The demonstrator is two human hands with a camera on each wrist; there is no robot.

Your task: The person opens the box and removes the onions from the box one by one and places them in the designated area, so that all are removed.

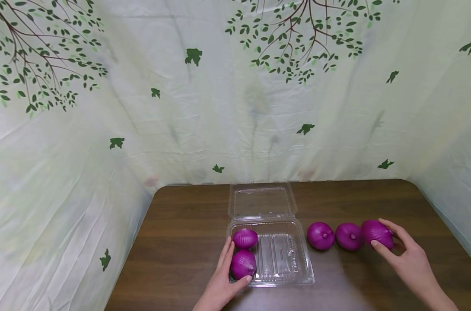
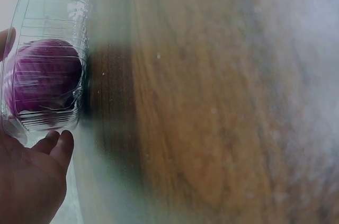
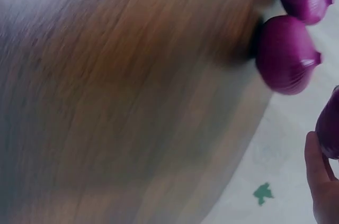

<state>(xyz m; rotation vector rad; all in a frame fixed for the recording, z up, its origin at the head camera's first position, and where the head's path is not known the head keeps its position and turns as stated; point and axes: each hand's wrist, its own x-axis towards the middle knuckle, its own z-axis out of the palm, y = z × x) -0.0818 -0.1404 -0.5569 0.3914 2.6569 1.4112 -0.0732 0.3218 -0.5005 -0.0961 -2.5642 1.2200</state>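
Observation:
A clear plastic clamshell container (image 1: 276,259) lies unfolded on the table, its lid tipped back toward the curtain. Two purple onions (image 1: 243,264) sit along its left side. My left hand (image 1: 222,276) holds the container's near left corner, fingers along the left wall and thumb at the front rim; the left wrist view has the fingers (image 2: 62,147) against the clear wall. On the right, my right hand (image 1: 404,255) grips a purple onion (image 1: 375,233) between thumb and fingers. It overlaps the middle onion (image 1: 349,236) in the head view. Another onion (image 1: 320,236) stands nearer the container.
The brown wooden table (image 1: 189,233) has rounded far corners. Behind it hangs a pale curtain (image 1: 259,108) printed with branches and green leaves, which also closes in both sides.

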